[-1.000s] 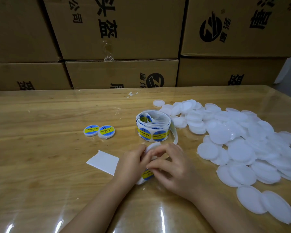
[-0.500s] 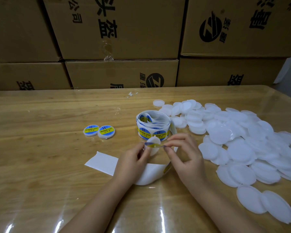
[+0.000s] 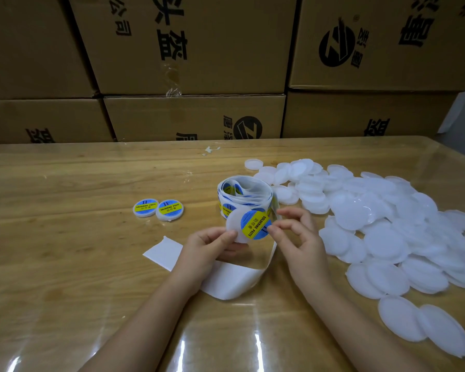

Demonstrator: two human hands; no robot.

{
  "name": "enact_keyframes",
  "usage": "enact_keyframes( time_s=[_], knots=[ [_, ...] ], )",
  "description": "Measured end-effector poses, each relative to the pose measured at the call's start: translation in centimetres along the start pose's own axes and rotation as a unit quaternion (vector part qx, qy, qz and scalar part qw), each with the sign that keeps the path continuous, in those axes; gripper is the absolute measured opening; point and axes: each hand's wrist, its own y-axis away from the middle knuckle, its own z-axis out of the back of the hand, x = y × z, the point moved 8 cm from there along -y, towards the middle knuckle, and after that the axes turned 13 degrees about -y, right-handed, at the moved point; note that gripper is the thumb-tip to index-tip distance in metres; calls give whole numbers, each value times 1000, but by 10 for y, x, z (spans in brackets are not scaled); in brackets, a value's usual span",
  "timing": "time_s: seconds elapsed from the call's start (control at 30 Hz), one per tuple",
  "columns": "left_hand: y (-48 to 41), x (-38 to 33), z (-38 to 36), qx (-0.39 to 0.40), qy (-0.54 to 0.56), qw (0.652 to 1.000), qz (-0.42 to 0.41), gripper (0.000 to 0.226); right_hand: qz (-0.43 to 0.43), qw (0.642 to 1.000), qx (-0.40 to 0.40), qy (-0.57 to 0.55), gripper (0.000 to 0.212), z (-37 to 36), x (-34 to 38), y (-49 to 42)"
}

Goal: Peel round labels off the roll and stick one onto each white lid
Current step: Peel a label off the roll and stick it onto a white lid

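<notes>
Label roll (image 3: 246,196) at frame centre on surface (image 3: 65,264); loose lids (image 3: 387,224) heaped right, running to lower right. Labelled pair (image 3: 158,208) left of roll. Held lid (image 3: 234,224) with label (image 3: 254,226) between left hand (image 3: 207,245) and right hand (image 3: 298,237), before roll. Backing strip (image 3: 226,283) below hands; cartons (image 3: 193,49) behind, across top.

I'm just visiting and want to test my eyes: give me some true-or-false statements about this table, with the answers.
The left hand holds a white lid. True.
The label at that lid is red. False: it is blue and yellow.
The right hand pinches the label's edge. True.
Two labelled lids lie left of the roll. True.
The pile of plain lids lies left of the roll. False: it lies to the right.
</notes>
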Motion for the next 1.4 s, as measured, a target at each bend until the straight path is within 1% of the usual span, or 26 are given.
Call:
enact_keyframes(
  time_s=[0.17, 0.53, 0.8, 1.03, 1.4],
  knots=[
    [1, -3, -4, 14, -15, 1000, -5, 23, -6, 1000, 3, 14, 27, -1, -1, 0],
    [1, -1, -6, 15, -10, 1000, -1, 28, -3, 998, 17, 64, 26, -6, 4, 2],
    [1, -3, -8, 18, 1, 1000, -1, 17, -2, 997, 17, 71, 25, -7, 4, 2],
    [2, -3, -8, 18, 4, 1000, -4, 17, 2, 997, 13, 70, 28, -7, 2, 2],
    [2, -4, -9, 21, 6, 1000, -4, 18, -4, 998, 18, 68, 26, -7, 2, 3]
  ],
)
